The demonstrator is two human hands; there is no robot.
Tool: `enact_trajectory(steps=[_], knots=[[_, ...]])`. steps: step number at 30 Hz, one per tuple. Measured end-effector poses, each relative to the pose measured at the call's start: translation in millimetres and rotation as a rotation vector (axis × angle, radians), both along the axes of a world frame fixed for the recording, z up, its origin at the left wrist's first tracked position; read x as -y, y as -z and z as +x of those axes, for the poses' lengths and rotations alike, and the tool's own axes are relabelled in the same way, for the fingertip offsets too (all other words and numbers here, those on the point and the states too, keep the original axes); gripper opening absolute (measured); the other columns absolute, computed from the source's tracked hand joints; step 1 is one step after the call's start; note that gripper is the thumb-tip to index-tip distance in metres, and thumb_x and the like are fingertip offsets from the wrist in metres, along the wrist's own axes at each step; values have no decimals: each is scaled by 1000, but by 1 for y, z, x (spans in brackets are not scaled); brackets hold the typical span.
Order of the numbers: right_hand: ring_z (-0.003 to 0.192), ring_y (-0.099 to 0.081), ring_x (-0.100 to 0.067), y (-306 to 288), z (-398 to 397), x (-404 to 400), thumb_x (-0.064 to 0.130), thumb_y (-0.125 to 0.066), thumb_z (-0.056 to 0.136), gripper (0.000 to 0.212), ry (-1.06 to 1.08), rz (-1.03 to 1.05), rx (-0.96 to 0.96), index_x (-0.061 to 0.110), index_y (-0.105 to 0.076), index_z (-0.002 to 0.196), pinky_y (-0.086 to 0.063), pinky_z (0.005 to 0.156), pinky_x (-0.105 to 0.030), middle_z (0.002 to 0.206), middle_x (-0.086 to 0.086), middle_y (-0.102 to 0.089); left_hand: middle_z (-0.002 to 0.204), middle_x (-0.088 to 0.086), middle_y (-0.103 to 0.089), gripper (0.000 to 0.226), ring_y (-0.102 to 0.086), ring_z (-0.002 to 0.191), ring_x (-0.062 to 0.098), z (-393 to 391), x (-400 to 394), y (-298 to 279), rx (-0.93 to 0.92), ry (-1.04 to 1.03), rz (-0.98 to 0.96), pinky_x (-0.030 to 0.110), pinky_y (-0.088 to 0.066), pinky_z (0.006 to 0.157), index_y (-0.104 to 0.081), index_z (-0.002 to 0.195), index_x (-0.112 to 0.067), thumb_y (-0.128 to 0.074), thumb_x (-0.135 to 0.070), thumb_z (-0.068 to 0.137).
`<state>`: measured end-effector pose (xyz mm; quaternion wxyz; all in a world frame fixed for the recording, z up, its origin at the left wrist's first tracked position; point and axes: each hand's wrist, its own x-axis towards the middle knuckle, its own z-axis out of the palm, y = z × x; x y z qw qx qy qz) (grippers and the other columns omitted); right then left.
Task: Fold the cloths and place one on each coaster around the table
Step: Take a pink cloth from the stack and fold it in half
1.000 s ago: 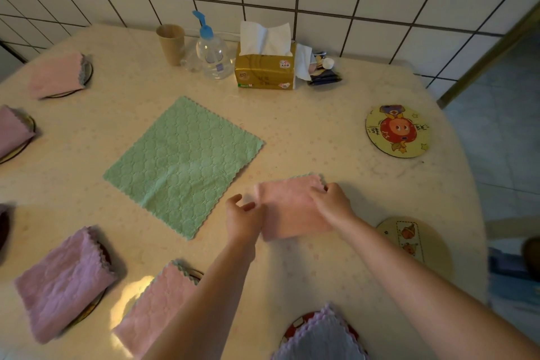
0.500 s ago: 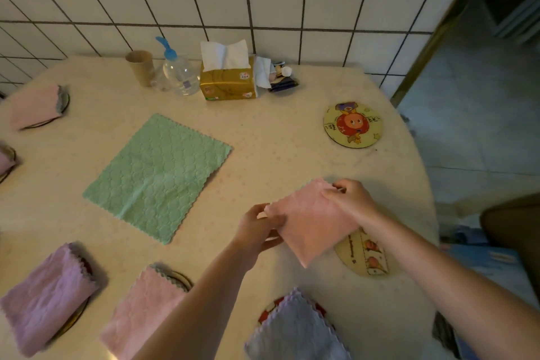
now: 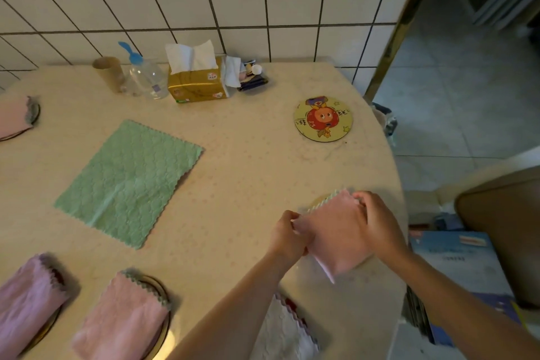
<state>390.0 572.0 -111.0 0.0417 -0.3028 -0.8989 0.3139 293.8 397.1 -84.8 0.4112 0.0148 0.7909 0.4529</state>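
Progress: well advanced, not complete. Folded cloths already sit on coasters at the lower left point(image 3: 27, 298), the lower centre-left point(image 3: 122, 320), the bottom edge under the left forearm point(image 3: 285, 333) and the far left edge point(image 3: 13, 120).

In hand: a folded pink cloth point(image 3: 336, 235), lower right of the frame, lying over a coaster whose rim point(image 3: 323, 199) just shows at the cloth's upper edge. The left hand point(image 3: 287, 238) pinches its left corner; the right hand point(image 3: 377, 222) grips its upper right edge, fingers curled.

Outstanding: the cartoon coaster point(image 3: 323, 120) at centre right is bare. The green cloth point(image 3: 128, 181) lies flat and unfolded at centre left; judged to be the last piece.
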Motion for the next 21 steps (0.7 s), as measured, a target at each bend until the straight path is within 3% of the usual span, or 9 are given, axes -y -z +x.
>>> enact_trajectory(steps=[3,7,10,16,21], knots=[[95,-57,-19,2,-3,-1,18,-46,95,27,-64,90,12,22,-48,122,-51,70,-41,118,1,-54,79,4,-56,22,-62,64,29,0,0,7,-59,68,-75,40,-56,58,-47,98,-12,-58,-2,83],[94,-56,-17,6,-9,-2,22,-47,95,28,-116,140,63,24,-48,124,-50,68,-39,111,1,-55,79,2,-58,26,-67,66,31,-1,3,16,-64,21,-108,47,-59,62,-51,100,-13,-62,-2,80],[94,-55,-17,7,-10,-4,25,-47,95,28,-145,158,80,23,-50,123,-50,67,-38,108,2,-56,80,3,-60,25,-68,68,31,-2,3,20,-66,27,-124,44,-59,63,-52,101,-12,-62,-4,79],[94,-53,-16,6,-20,-7,27,-44,96,19,-199,206,85,23,-53,112,-46,64,-34,108,3,-55,83,10,-67,17,-67,76,30,-3,2,24,-125,104,-204,39,-54,59,-48,81,-21,-60,-14,71],[95,-52,-22,8,-25,-6,27,-42,97,25,-234,362,231,18,-51,119,-46,59,-34,112,-3,-53,88,9,-67,16,-66,78,28,-4,5,28,-159,88,-206,39,-56,64,-53,97,-15,-58,-16,81]])
